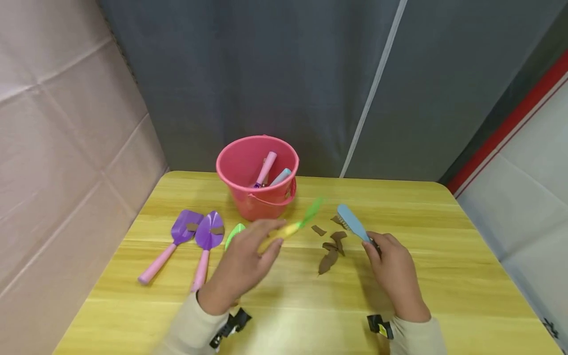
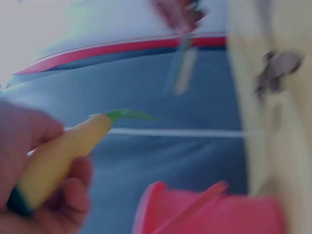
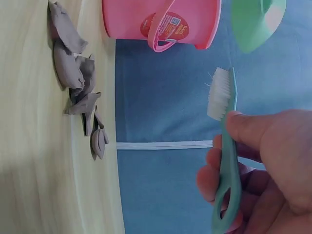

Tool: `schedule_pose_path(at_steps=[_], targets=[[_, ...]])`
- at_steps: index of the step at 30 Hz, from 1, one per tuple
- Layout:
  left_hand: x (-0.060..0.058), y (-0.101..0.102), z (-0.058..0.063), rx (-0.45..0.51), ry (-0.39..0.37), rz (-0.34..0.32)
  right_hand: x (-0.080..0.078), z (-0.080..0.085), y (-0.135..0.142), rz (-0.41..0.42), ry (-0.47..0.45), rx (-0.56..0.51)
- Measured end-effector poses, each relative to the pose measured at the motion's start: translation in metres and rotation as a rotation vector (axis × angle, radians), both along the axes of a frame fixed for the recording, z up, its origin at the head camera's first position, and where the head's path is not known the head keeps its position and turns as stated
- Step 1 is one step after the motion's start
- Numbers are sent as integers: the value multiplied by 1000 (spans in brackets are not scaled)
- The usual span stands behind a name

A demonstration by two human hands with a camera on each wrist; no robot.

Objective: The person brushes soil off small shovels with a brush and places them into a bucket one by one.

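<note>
My left hand [image 1: 246,261] grips the yellow handle of a green-bladed toy trowel [image 1: 310,213], held above the table. In the left wrist view, fingers curl round the yellow handle [image 2: 63,161], and its green blade points away from the hand. My right hand [image 1: 392,271] holds a blue brush [image 1: 352,222] by its handle. White bristles [image 3: 220,95] show clearly in the right wrist view. Brown dry leaf pieces [image 1: 328,261] lie on the table between the hands, just left of the brush.
A pink bucket [image 1: 259,207] stands at the back with several handled tools inside. On the left lie two purple toy shovels [image 1: 209,231] with pink handles, a brown piece on each blade. Another green blade [image 1: 235,232] lies partly hidden behind my left hand. A dark curtain [image 1: 266,74] hangs behind.
</note>
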State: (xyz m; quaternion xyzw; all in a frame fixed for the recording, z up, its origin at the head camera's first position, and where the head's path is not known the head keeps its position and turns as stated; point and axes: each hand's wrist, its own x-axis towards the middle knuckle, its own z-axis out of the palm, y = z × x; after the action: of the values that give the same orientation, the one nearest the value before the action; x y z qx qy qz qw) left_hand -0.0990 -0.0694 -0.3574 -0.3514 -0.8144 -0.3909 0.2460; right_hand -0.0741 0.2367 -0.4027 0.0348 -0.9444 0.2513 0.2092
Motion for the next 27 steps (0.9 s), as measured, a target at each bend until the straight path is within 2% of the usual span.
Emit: schedule_pose_path(at_steps=[3,5,8,11,14,19,23,27], targets=[[-21,-18,31,155,120,126,-2,-3,0,1,13,-13],[-36,-28,51,236,155,225,-3,-4,-1,6,24,-14],[-60,-40,77,268,125,339,-4,-6,-1,15,34,-18],[-84,-49,94,217,38,395,-4,-6,0,16,32,-18],[-109,-53,98,102,-79,407,-3,-7,0,7,10,-20],[-142,-53,92,-148,-293,344,-3,-9,2,-7,-43,-26],[-158,-51,86,-322,-369,262,-1,-10,3,-11,-65,-37],[-168,-50,82,-400,-411,227,-1,-12,2,-6,-76,-49]])
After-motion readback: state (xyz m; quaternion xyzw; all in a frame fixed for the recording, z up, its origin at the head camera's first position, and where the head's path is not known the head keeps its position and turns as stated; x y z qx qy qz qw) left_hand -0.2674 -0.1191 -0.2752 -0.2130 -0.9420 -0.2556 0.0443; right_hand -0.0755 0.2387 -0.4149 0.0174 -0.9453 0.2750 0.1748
